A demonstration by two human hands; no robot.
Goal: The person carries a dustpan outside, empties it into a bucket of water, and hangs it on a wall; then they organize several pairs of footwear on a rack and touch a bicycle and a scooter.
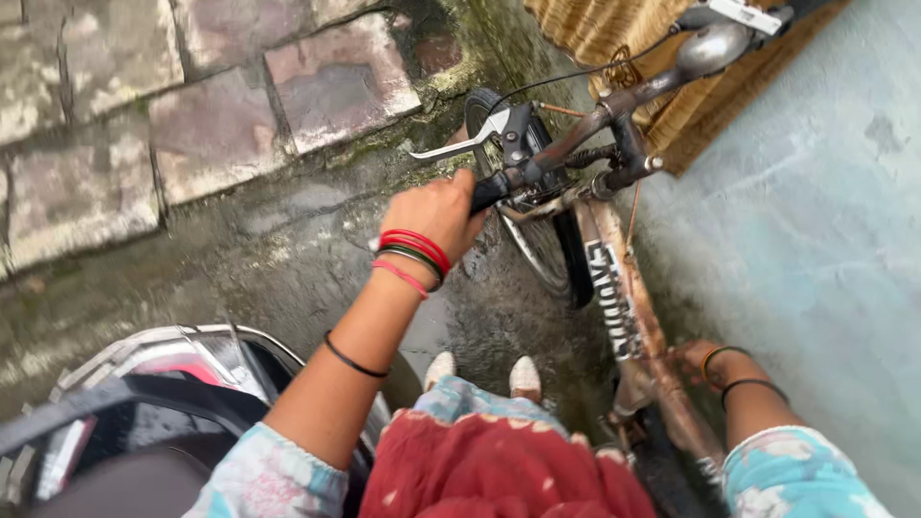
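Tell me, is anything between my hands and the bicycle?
Nothing visible. The left hand is already wrapped round the handlebar grip, below the brake lever. The right hand rests directly on the rusty frame tube low down. The scooter stands off to the left, apart from the bicycle.

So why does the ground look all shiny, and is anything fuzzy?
Head view: soft, even daylight, no hard shadows; the wet pavement gleams dully. The left hand on the bicycle's handlebar grip is sharp; the scooter at the bottom left is blurred. The wide lens bends the edges.
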